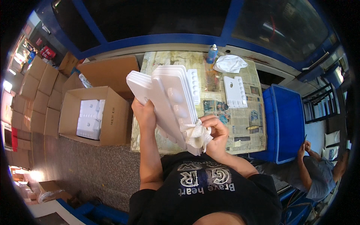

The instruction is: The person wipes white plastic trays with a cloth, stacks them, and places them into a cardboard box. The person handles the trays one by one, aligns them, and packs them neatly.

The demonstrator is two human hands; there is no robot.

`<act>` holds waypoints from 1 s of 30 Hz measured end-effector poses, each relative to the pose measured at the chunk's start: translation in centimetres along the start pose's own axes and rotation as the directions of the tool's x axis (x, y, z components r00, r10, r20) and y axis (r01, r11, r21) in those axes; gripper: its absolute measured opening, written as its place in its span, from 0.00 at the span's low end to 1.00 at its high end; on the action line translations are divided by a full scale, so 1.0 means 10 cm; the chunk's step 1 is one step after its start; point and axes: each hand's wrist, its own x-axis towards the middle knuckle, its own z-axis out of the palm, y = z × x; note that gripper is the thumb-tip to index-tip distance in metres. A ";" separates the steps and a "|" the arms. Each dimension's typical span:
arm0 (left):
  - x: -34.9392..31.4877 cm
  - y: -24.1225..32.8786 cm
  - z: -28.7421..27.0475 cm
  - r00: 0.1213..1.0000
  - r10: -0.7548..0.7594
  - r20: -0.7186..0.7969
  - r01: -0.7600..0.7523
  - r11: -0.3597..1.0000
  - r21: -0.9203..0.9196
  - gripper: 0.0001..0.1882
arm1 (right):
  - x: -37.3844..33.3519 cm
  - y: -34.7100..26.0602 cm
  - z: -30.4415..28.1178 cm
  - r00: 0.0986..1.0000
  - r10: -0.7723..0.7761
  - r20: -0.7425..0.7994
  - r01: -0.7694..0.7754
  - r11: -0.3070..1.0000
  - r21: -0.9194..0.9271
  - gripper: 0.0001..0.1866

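Observation:
A stack of white plastic paint palettes (168, 101) is held up in front of my chest, tilted, its layers fanned apart at the upper left. My left hand (144, 114) grips the stack by its left side, with the thumb on the face. Bunched in my right hand (217, 135) is a white cloth (197, 135), pressed against the lower right edge of the palettes. Behind the stack, on the table, another palette (194, 87) shows partly. One more white palette (235, 92) lies flat further right.
Newspaper covers the table (217, 144). A spray can (212, 54) and a crumpled white cloth (230, 64) sit at its far edge. Left stands an open carton (118, 116) holding palettes; right, a blue bin (284, 116). A person (317, 172) is at the far right.

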 end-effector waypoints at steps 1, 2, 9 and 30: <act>-0.01 0.00 0.01 1.000 -0.004 0.022 0.004 1.000 -0.006 0.11 | 0.03 -0.02 0.01 1.000 0.010 0.006 -0.010 1.000 -0.005 0.09; -0.02 -0.01 0.01 0.999 -0.007 0.043 0.008 1.000 -0.013 0.11 | 0.07 -0.03 0.02 1.000 0.014 0.015 -0.014 1.000 -0.009 0.10; -0.14 -0.13 0.13 0.989 -0.120 0.089 0.117 0.992 0.041 0.12 | 0.48 -0.21 0.12 0.999 0.002 -0.050 -0.001 1.000 0.031 0.09; 0.09 0.00 0.18 0.985 -0.166 0.038 0.171 0.966 -0.192 0.13 | 0.11 -0.22 -0.26 0.998 0.055 0.031 -0.051 0.991 -0.122 0.10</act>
